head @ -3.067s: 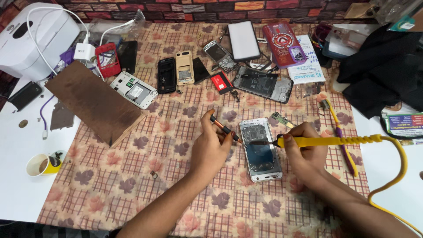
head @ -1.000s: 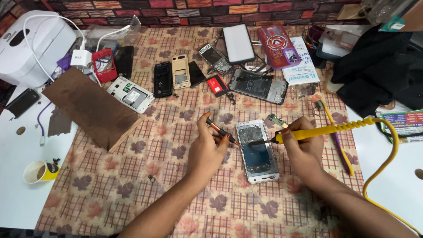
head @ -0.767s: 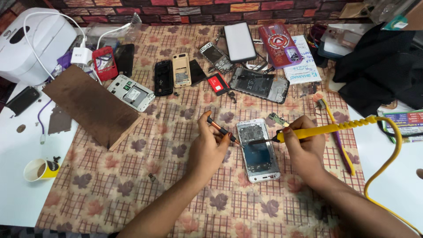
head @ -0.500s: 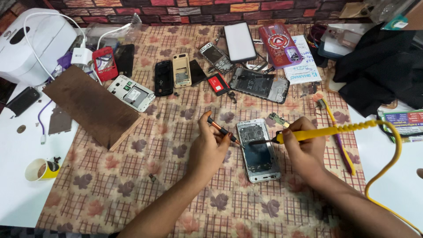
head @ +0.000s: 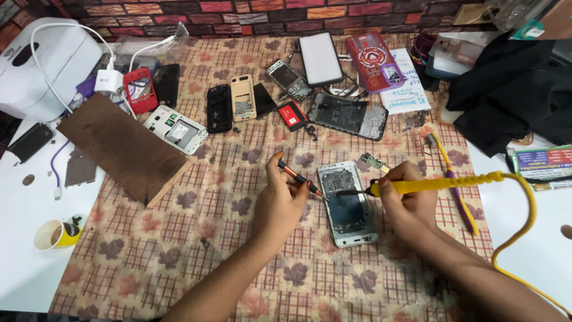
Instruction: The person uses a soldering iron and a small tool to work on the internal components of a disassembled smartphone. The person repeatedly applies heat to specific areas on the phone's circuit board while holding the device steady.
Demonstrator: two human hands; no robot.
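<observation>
— What do we list first?
— We list the checked, leaf-printed tablecloth (head: 179,238), then the brown wooden board (head: 122,146) far left.
— And mid-cloth?
— The opened white phone (head: 348,203), lying flat between our hands.
— The hands?
— Our right hand (head: 408,206) is closed around the yellow-handled soldering iron (head: 441,183), tip on the phone; our left hand (head: 286,203) pinches a small orange-and-black screwdriver (head: 300,177).

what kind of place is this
Most likely a phone repair bench: an opened phone under a yellow soldering iron in the right hand, a small screwdriver in the left hand, dismantled phones behind.
</observation>
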